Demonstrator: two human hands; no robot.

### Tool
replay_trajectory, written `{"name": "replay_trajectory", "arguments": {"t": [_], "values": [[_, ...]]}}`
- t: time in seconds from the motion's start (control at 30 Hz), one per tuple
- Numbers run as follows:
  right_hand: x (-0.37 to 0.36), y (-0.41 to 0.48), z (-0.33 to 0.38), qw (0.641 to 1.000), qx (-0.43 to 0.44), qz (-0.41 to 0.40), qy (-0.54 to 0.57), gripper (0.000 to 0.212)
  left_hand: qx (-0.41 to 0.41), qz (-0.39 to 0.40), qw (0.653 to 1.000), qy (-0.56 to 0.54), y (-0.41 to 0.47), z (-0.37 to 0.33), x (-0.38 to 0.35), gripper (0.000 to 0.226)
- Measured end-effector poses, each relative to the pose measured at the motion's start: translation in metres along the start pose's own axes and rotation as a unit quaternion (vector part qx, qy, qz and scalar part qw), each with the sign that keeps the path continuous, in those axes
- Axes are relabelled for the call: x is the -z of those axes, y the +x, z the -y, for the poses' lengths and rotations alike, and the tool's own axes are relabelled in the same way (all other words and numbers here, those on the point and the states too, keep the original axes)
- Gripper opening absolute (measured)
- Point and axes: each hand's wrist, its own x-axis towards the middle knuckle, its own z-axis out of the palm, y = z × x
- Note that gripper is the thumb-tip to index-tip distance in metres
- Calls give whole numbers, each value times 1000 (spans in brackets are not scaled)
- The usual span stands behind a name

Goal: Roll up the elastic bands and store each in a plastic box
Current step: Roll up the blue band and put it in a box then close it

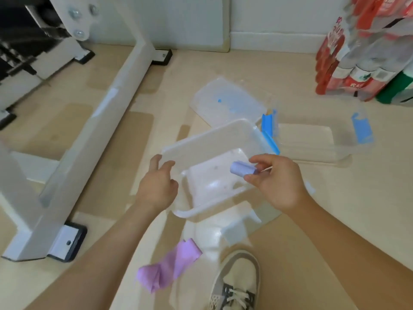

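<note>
The left hand (156,182) grips the left corner of a clear plastic box (207,142), with the thumb and fingers curled on its rim. The box is tilted, so its open side faces up toward the camera. A blue clip (270,143) hangs on its right side.

The right hand (277,182) pinches a rolled band (242,171) between the thumb and the fingertips. The roll is pale blue-lilac, short and tight, and it points to the left. It is over the open box, near the right wall, and I cannot tell if it touches the box.

A purple band (169,265) lies on the floor (335,209) near the person, below the left forearm. It is not rolled, and it is folded and crumpled at one end.

Behind the held box a clear lid (228,101) lies flat on the floor. To the right of it stands a second box (312,142), also clear, with blue clips at its two ends. It is just beside the held box.

A white metal frame (116,104) with black feet stands on the left. In the far right corner there is a pack of bottles (357,52) in red and white wrapping. A grey and white shoe (237,283) shows at the bottom edge.
</note>
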Motion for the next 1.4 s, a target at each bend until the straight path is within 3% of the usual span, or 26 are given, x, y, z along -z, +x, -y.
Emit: {"name": "replay_trajectory", "arguments": {"t": [0.13, 0.33, 0.6, 0.8, 0.9, 1.07, 1.2, 1.27, 1.4], "values": [[-31, 15, 16, 996, 47, 41, -57, 23, -15, -22, 999, -38, -6, 6, -1, 55], [-73, 45, 15, 986, 29, 140, -81, 7, 35, -42, 970, -237, 16, 15, -2, 86], [-137, 77, 29, 930, 147, 244, -233, 25, 57, -21, 929, -364, 19, 30, -6, 83], [-167, 87, 24, 895, 175, 249, -328, 26, 59, -15, 918, -392, 20, 34, -9, 82], [-174, 89, 25, 898, 189, 228, -327, 17, 67, -15, 916, -396, 21, 31, -9, 80], [-183, 82, 14, 902, 176, 244, -311, 24, 79, -11, 914, -397, 22, 31, -9, 80], [-184, 81, 11, 895, 259, 190, -310, 24, 88, -9, 909, -406, 21, 30, -10, 80], [-184, 85, 13, 878, 317, 161, -321, 46, 90, -9, 907, -412, 21, 29, -9, 79], [-186, 88, 4, 841, 361, 161, -369, 47, 93, -7, 900, -426, 21, 27, -6, 75]]}}
